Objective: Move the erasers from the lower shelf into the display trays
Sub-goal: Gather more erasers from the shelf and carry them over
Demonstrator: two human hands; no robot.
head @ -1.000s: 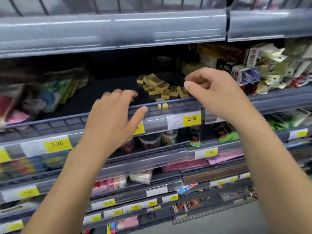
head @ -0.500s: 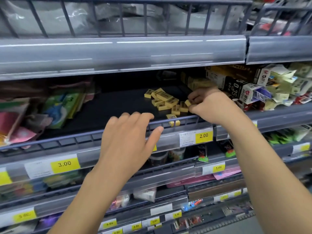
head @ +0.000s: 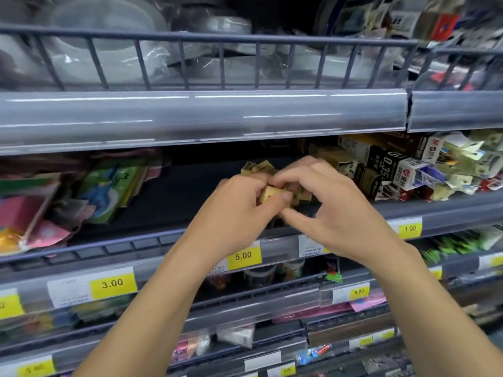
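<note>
A loose pile of small yellow boxed erasers (head: 258, 167) lies on the dark shelf floor (head: 174, 202) behind the wire front rail. Both hands are over the pile and meet in the middle. My left hand (head: 239, 210) pinches a yellow eraser (head: 269, 193) between thumb and fingers. My right hand (head: 332, 202) has its fingers curled down onto the erasers beside it, with more erasers (head: 302, 195) showing under them. Most of the pile is hidden by the hands.
Black-and-white boxed packs (head: 392, 167) crowd the shelf to the right, colourful flat packets (head: 109, 191) to the left. A grey price rail (head: 190, 115) overhangs above. Yellow price tags (head: 243, 255) line the front rail; lower shelves hold more goods.
My left hand left the front rail and reached into the shelf, taking hold of an eraser. My right hand stayed at the pile. The camera tilted upward and moved closer.
</note>
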